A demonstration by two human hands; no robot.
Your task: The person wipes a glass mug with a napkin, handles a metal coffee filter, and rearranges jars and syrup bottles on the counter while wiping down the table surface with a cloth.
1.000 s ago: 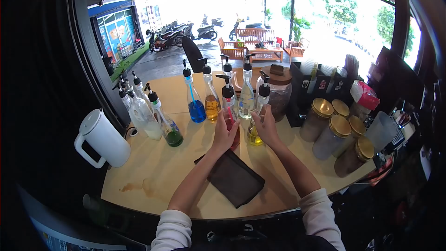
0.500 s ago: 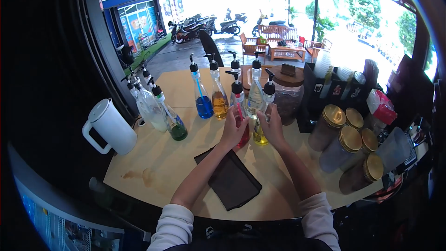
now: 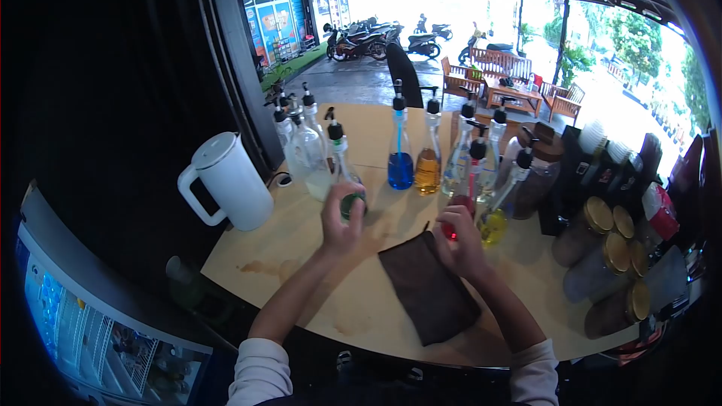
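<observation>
My left hand (image 3: 342,219) is curled around the lower part of a clear pump bottle with green liquid (image 3: 338,152), and green shows between thumb and fingers. My right hand (image 3: 460,239) has its fingers bent around the lower part of a pump bottle with red liquid (image 3: 467,194). Just to its right leans a pump bottle with yellow liquid (image 3: 493,224). Both held bottles rest on the table, partly hidden by my hands. A dark folded cloth (image 3: 430,286) lies in front of my right hand.
Pump bottles with blue (image 3: 401,171) and amber (image 3: 428,171) liquid stand behind, between my hands. A white kettle (image 3: 233,180) is at the left, beside several clear bottles (image 3: 307,158). Gold-lidded jars (image 3: 599,214) and a big brown-lidded jar (image 3: 535,173) stand right.
My left hand has left the red bottle and moved left to the green one. My right hand has gone from the yellow bottle to the red one. The view has turned left.
</observation>
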